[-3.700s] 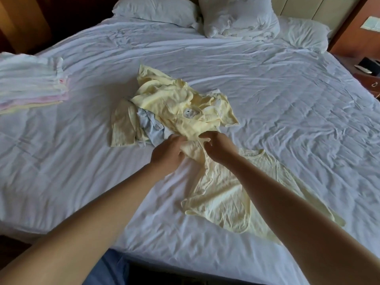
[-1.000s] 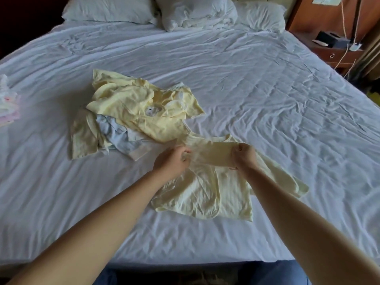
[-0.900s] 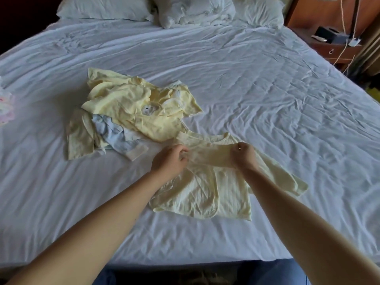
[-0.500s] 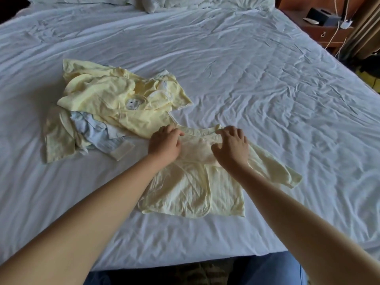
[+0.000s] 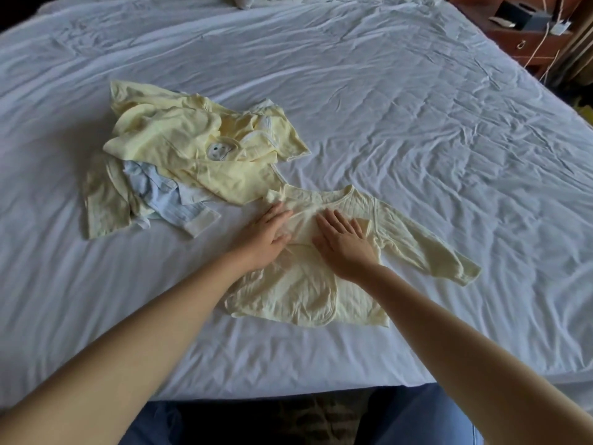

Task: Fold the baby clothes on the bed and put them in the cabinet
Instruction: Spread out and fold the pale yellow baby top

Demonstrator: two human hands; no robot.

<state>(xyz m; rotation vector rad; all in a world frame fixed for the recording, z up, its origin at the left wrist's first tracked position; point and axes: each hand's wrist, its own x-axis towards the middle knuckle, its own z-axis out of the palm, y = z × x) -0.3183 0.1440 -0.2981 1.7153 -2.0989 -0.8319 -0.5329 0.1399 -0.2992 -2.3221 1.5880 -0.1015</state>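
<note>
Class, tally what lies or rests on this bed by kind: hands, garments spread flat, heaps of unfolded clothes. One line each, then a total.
Hands: 2, the left hand and the right hand, both flat on the spread garment
Garments spread flat: 1, the pale yellow top
Heaps of unfolded clothes: 1, the heap; its pieces cannot be counted
Total: 4
</note>
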